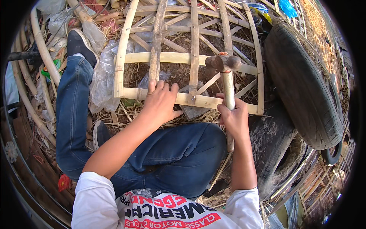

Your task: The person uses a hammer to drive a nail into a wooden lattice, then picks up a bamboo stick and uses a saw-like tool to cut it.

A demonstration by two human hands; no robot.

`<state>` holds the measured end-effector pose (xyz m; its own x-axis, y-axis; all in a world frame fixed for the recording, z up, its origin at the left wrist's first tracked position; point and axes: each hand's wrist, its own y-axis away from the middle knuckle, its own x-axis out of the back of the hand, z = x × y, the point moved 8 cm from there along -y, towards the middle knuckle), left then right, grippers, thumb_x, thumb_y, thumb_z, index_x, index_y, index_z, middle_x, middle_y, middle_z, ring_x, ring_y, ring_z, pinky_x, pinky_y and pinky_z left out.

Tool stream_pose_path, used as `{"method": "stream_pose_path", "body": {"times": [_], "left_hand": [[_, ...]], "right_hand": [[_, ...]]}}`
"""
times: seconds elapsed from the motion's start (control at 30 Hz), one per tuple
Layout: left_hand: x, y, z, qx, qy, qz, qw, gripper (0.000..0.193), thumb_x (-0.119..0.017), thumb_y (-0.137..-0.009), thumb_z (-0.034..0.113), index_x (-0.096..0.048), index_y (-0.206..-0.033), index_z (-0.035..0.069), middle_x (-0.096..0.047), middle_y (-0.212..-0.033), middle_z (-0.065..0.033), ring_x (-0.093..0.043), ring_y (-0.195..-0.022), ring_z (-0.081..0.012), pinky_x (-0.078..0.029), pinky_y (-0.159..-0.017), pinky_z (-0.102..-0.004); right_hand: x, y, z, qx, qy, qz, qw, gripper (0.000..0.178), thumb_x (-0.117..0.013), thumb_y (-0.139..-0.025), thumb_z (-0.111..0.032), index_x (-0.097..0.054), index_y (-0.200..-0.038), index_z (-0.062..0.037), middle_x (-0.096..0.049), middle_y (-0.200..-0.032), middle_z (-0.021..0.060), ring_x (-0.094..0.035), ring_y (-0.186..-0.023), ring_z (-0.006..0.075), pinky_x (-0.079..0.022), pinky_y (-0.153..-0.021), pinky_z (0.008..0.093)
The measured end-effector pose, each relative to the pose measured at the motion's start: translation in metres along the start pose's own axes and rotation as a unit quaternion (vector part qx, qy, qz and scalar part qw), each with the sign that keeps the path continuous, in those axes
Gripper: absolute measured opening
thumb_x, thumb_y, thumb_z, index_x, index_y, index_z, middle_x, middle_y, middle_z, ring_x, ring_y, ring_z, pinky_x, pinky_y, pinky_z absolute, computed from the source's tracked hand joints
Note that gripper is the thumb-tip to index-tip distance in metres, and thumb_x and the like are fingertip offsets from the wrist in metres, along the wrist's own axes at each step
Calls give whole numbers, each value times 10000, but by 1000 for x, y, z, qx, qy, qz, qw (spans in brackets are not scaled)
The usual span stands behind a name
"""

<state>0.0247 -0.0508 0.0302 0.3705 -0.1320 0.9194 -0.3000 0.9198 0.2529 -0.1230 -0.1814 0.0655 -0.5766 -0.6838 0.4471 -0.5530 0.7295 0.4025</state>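
In front of me lies a bamboo lattice frame [194, 49] of pale slats that run away from me and cross others. My left hand [161, 102] rests on its near crosspiece [202, 100], fingers curled over the edge beside a lengthwise slat [156, 49]. My right hand [233, 114] is closed round the pale handle of a hammer [228, 89], held upright with its rusty ball-ended head above the frame's right part. Some of those fingers are beside the crosspiece; whether they also touch it I cannot tell. Where the middle slat meets the crosspiece, a small dark fastening shows.
A black tyre [301, 87] stands at the right, with another dark worn tyre [270, 141] below it. Clear plastic sheeting [103, 76] and curved bamboo poles [44, 49] lie to the left. My jeans-clad legs [171, 152] are folded close to the frame.
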Motion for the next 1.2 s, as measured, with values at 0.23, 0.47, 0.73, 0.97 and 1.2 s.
{"method": "stream_pose_path", "body": {"times": [0.23, 0.47, 0.73, 0.97, 1.2], "left_hand": [[-3, -6, -1, -18, 24, 0, 1000, 755, -722, -615, 598, -542, -1031, -5, -566, -898, -135, -490, -999, -276, -245, -950, -452], [-6, -8, 2, -24, 24, 1, 999, 736, -671, -615, 628, -539, -1029, 35, -559, -855, -116, -488, -958, -262, -270, -915, -437], [-7, -9, 5, -47, -21, 6, 999, 662, -652, -630, 606, -536, -1019, 85, -561, -818, -109, -500, -931, -260, -278, -898, -416], [-6, -7, 8, -54, -66, 10, 996, 678, -649, -608, 628, -531, -1017, 101, -558, -794, -95, -503, -932, -250, -264, -903, -392], [-13, -6, 12, -23, -171, 3, 985, 822, -567, -591, 747, -520, -1037, 58, -558, -825, -74, -492, -948, -223, -237, -937, -395]], "right_hand": [[-18, -21, 26, -103, -21, -83, 991, 306, -554, -758, -24, -617, -1032, 95, -513, -591, 7, -465, -408, 72, -404, -384, 231], [-26, -28, 29, -129, -80, -125, 980, 294, -562, -742, -2, -580, -1014, 107, -568, -715, 66, -449, -405, 67, -397, -376, 219], [-25, -29, 28, -136, -119, -134, 974, 131, -591, -741, -16, -570, -842, 65, -546, -642, 42, -454, -414, 72, -375, -376, 228], [-31, -25, 25, -105, -107, -157, 976, 127, -628, -724, -26, -524, -771, 29, -629, -886, 168, -460, -417, 64, -363, -362, 213], [-6, -11, 12, -25, 25, -18, 999, 272, -622, -885, -244, -604, -872, 28, -481, -528, -20, -422, -394, 42, -329, -367, 214]]}}
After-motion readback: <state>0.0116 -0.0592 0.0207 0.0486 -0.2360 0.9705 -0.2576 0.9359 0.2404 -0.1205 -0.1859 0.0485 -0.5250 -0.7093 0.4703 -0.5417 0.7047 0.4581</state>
